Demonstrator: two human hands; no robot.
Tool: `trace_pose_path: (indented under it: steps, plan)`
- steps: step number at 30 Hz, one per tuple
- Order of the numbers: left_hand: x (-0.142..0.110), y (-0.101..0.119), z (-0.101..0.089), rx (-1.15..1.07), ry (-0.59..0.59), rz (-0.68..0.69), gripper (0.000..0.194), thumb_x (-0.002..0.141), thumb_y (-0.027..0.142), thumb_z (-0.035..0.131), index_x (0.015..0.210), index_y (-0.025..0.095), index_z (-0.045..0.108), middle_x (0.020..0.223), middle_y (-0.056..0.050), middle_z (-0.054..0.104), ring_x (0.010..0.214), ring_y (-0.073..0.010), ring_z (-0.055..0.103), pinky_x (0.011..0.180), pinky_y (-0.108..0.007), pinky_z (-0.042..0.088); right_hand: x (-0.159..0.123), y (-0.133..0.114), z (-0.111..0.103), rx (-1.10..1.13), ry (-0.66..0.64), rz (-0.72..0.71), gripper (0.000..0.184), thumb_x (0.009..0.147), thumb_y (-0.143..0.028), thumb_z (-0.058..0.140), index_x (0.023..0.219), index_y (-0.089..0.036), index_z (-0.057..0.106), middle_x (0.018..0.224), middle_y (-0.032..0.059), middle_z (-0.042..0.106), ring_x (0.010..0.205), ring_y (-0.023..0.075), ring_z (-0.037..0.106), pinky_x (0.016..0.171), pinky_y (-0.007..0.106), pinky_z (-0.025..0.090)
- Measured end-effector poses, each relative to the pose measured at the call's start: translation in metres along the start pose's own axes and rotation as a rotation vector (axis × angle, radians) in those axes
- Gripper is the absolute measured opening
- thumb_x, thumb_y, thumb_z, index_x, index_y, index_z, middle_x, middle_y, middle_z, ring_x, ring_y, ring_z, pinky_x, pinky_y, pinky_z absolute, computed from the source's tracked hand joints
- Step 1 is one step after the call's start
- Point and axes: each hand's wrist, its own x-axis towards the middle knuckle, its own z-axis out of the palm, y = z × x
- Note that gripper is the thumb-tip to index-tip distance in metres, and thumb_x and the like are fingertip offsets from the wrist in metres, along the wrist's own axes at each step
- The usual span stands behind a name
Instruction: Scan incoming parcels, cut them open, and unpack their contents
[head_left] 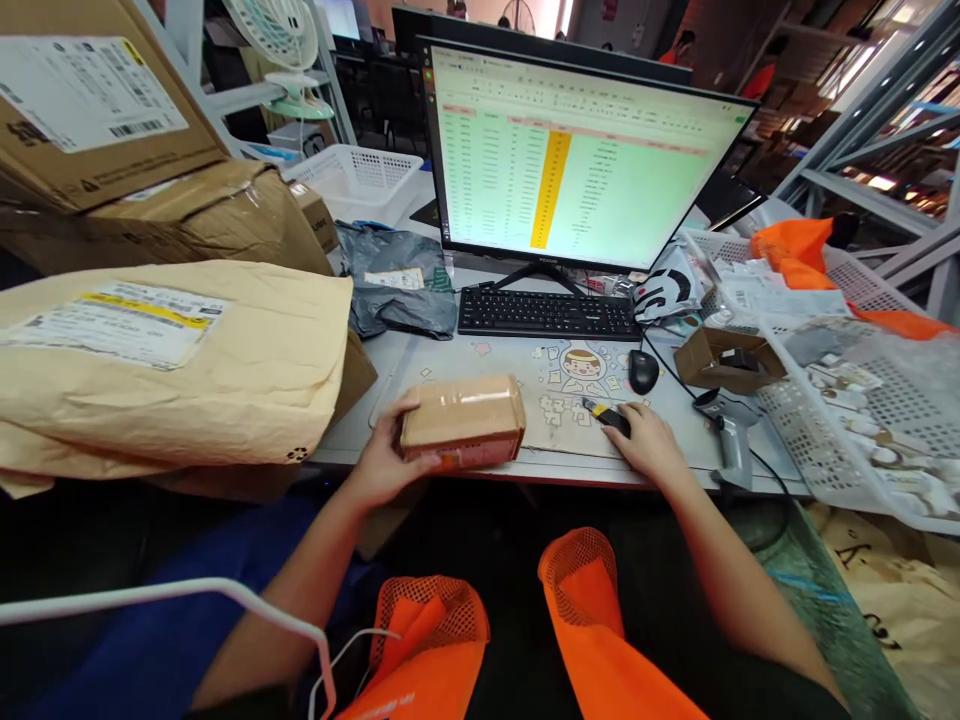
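Observation:
A small brown cardboard box (463, 408), with glossy tape along its top, is gripped at its left end by my left hand (386, 455). It rests at the front edge of the desk mat, slightly tilted. Over on the right, my right hand (646, 440) has its fingers around a yellow and black utility knife (606, 414), whose tip points left toward the box. The knife lies low, at the mat's surface. A black mouse (643, 371) sits just beyond my right hand.
Cardboard boxes and a padded envelope (300, 380) crowd the left side. A grey plastic mailer (394, 300), keyboard (547, 313) and monitor (495, 200) stand behind. To the right are a barcode scanner (733, 440), an open small box (705, 362) and a white basket (814, 440).

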Motion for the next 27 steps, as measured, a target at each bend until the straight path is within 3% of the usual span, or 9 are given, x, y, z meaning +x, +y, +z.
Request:
trace_pose_path:
  steps: [3,5,6,8,11,15,17,20,27]
  plan:
    - [0.046,0.002,-0.001,0.07,-0.278,0.061,0.072,0.076,0.066,0.087,0.13,0.024,0.064,0.164,-0.019,0.045,0.151,-0.0385,0.048,0.119,-0.052,0.05,-0.02,0.008,0.017,0.06,0.155,-0.05,0.046,0.104,-0.043,0.05,0.131,-0.011,0.068,0.124,0.0215,0.069,0.116,0.0351,0.064,0.103,0.049,0.051]
    - [0.066,0.01,0.0,0.159,-0.378,0.108,0.055,0.088,0.061,0.076,0.127,0.023,0.069,0.17,-0.017,0.037,0.157,-0.0376,0.039,0.125,-0.055,0.042,-0.026,0.007,0.02,0.162,0.274,-0.096,0.046,0.105,-0.042,0.048,0.132,-0.01,0.067,0.12,0.0218,0.068,0.114,0.0349,0.064,0.103,0.05,0.054]
    - [0.07,0.016,0.003,0.227,-0.35,0.139,0.046,0.094,0.055,0.069,0.126,0.022,0.071,0.172,-0.016,0.035,0.159,-0.0368,0.036,0.128,-0.057,0.037,-0.03,0.005,0.018,0.224,0.328,-0.131,0.046,0.105,-0.043,0.048,0.133,-0.011,0.066,0.12,0.0212,0.068,0.113,0.0345,0.065,0.102,0.05,0.055]
    - [0.063,0.03,0.019,0.387,-0.173,0.227,0.033,0.098,0.04,0.06,0.122,0.022,0.075,0.173,-0.012,0.034,0.163,-0.0365,0.026,0.132,-0.06,0.027,-0.039,-0.004,0.01,0.339,0.405,-0.221,0.045,0.106,-0.043,0.049,0.138,-0.015,0.064,0.119,0.0188,0.067,0.112,0.0332,0.066,0.1,0.051,0.058]
    - [0.032,0.052,0.064,0.574,-0.001,0.368,0.034,0.09,0.028,0.064,0.122,0.024,0.076,0.17,-0.01,0.04,0.165,-0.0407,0.018,0.132,-0.07,0.015,-0.057,-0.025,-0.008,0.458,0.435,-0.395,0.043,0.106,-0.04,0.054,0.144,-0.021,0.063,0.119,0.0157,0.068,0.11,0.0316,0.068,0.097,0.051,0.061]
    - [0.008,0.062,0.127,0.665,0.016,0.339,0.057,0.084,0.043,0.079,0.136,0.022,0.065,0.157,-0.019,0.054,0.157,-0.0473,0.034,0.127,-0.077,0.008,-0.067,-0.056,-0.025,0.517,0.37,-0.531,0.043,0.106,-0.039,0.056,0.145,-0.023,0.063,0.119,0.0147,0.069,0.109,0.0302,0.07,0.096,0.05,0.063]
    - [0.013,0.056,0.141,0.664,0.106,0.306,0.047,0.087,0.045,0.077,0.126,0.021,0.066,0.144,-0.019,0.064,0.149,-0.0442,0.045,0.128,-0.073,0.009,-0.064,-0.067,-0.029,0.506,0.32,-0.557,0.043,0.106,-0.041,0.057,0.144,-0.023,0.065,0.117,0.0142,0.07,0.106,0.0293,0.071,0.094,0.048,0.064]
    - [0.026,0.04,0.136,0.632,0.162,0.371,0.029,0.089,0.04,0.072,0.11,0.022,0.065,0.129,-0.016,0.069,0.138,-0.0388,0.055,0.128,-0.066,0.016,-0.054,-0.078,-0.031,0.472,0.27,-0.595,0.043,0.106,-0.041,0.057,0.143,-0.022,0.066,0.116,0.0141,0.071,0.104,0.0288,0.071,0.091,0.045,0.064]
    - [0.028,0.034,0.112,0.601,0.103,0.518,0.03,0.087,0.035,0.073,0.111,0.022,0.061,0.126,-0.014,0.069,0.136,-0.0359,0.058,0.125,-0.062,0.031,-0.039,-0.092,-0.027,0.415,0.311,-0.679,0.044,0.107,-0.041,0.056,0.141,-0.015,0.067,0.116,0.0172,0.071,0.104,0.0295,0.07,0.088,0.044,0.063]
